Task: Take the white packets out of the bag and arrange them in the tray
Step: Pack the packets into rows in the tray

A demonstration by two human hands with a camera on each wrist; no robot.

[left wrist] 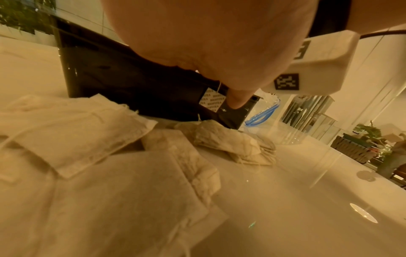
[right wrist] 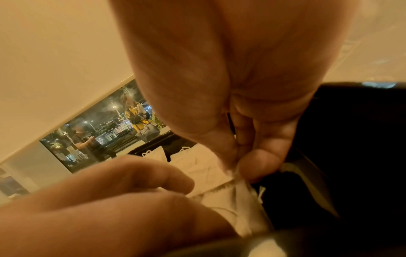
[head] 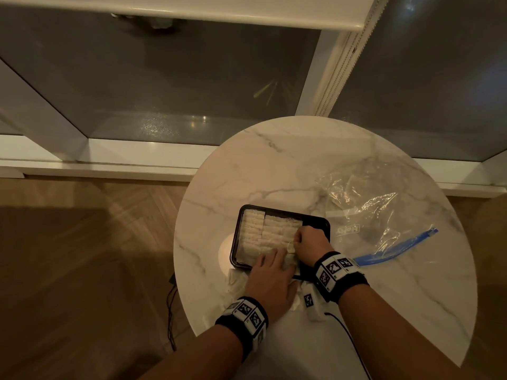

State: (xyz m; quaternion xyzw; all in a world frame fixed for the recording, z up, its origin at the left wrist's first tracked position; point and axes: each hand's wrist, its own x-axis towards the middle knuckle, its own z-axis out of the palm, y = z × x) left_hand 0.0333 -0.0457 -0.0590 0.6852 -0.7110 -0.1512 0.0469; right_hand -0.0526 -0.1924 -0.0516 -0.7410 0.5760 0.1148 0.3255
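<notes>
At the black tray's (head: 315, 219) five o'clock corner, a tea bag (right wrist: 239, 205) is pinched by the right hand (head: 310, 244) for placement, steadied by the flat left hand (head: 270, 283).

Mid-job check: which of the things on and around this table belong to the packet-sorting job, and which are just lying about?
Job:
black tray
white packets in tray
loose white packets on table
clear zip bag
right hand, pinching a packet
left hand

Lying about:
marble table
black cable
</notes>
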